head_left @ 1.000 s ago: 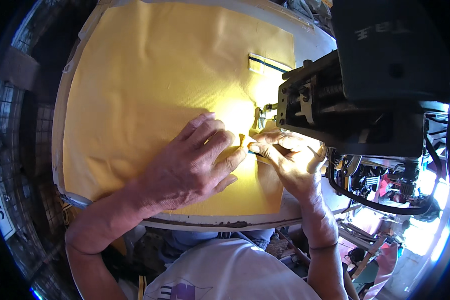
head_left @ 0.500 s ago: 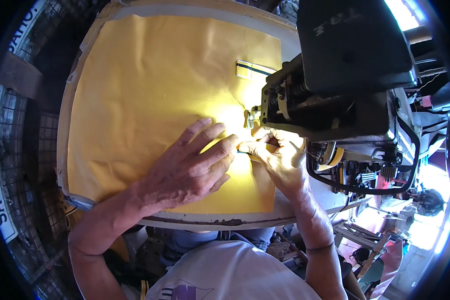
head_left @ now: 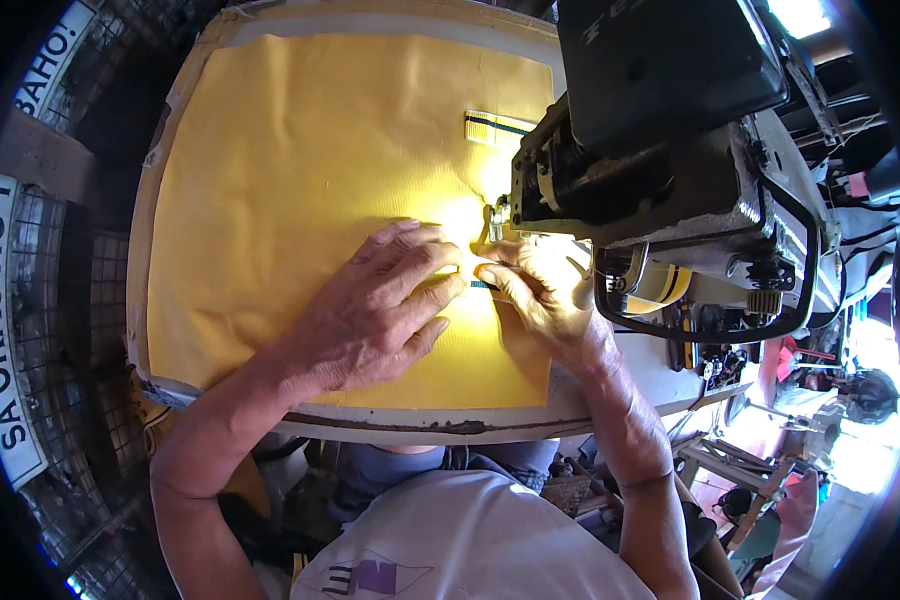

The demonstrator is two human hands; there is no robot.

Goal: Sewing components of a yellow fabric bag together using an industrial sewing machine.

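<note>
A large yellow sheet (head_left: 260,200), which looks like vinyl or leatherette, lies under both my hands. My left hand (head_left: 390,300) rests on it, fingers bent and slightly apart, their tips beside a small yellow strip with a dark stripe (head_left: 483,285). Thumb and fingers of my right hand (head_left: 540,300) pinch that strip, just below the presser foot (head_left: 496,222) of a black sewing machine (head_left: 660,190). Most of the strip is hidden by my fingers. Another striped yellow patch (head_left: 495,128) lies farther up the sheet, beside the machine head.
The machine's dark arm and a bent black rod (head_left: 710,330) stand close to my right hand. A yellow spool or roll (head_left: 665,285) sits under the arm. The worn table edge (head_left: 460,428) runs in front of my body. Wire mesh and signs are at left.
My left fingers have drawn closer together. My right hand has shifted slightly with the strip, still pinching it near the presser foot. The whole view has turned a little.
</note>
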